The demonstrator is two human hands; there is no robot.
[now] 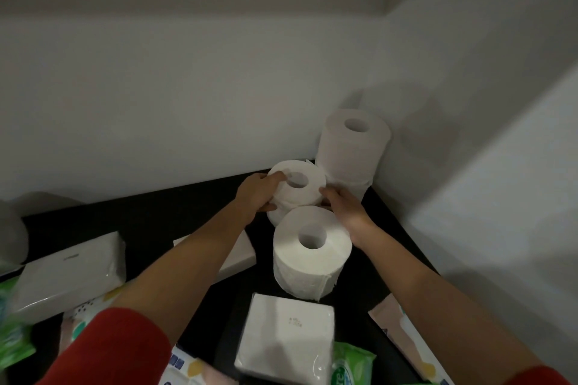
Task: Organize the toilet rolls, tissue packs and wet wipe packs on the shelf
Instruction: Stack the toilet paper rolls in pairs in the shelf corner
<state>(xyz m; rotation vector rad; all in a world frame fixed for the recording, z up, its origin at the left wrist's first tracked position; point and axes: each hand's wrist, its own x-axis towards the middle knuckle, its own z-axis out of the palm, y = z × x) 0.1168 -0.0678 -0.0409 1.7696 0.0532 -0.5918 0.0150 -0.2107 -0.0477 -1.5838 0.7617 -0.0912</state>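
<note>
On the black shelf (pixel 156 216), white toilet rolls cluster in the right back corner. A tall stack of two rolls (pixel 352 147) stands against the walls. In front of it, a roll (pixel 308 187) rests on top of another one, and both my hands hold it: my left hand (pixel 258 195) grips its left side, my right hand (pixel 345 206) its right side. A single roll (pixel 312 250) stands upright nearer to me. White tissue packs lie at the left (pixel 72 272), under my left arm (pixel 237 255) and at the front (pixel 286 337).
Green wet wipe packs lie at the far left (pixel 14 341) and at the front (pixel 352 362). Patterned wipe packs sit at the lower left (pixel 81 319), bottom centre (pixel 184 366) and lower right (pixel 403 334). White walls close the shelf at back and right.
</note>
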